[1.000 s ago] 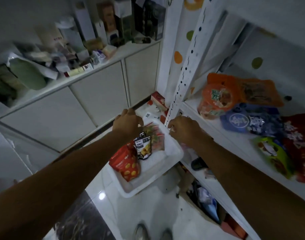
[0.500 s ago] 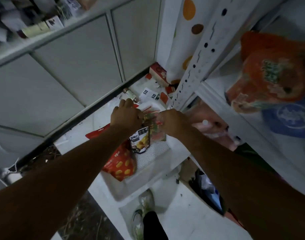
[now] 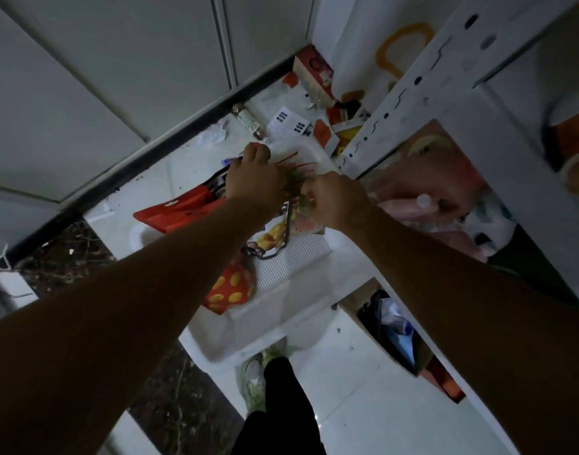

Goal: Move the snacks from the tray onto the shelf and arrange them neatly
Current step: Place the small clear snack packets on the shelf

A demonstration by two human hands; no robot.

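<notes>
While they meet at the centre of the head view, the left hand (image 3: pixel 253 182) and right hand (image 3: pixel 335 200) both curl their fingers round a clear snack packet (image 3: pixel 296 187) with red and green print, above the white tray (image 3: pixel 265 326). A red, yellow-dotted bag (image 3: pixel 230 290) lies in the tray, below centre. The white shelf post (image 3: pixel 413 93) crosses the upper right.

Dim lighting is noted. Grey cabinet doors (image 3: pixel 101 77) are mounted above a black plinth (image 3: pixel 170 149). The floor (image 3: pixel 357 382) is laid in white tiles, with a dark marbled strip (image 3: pixel 170 405).
</notes>
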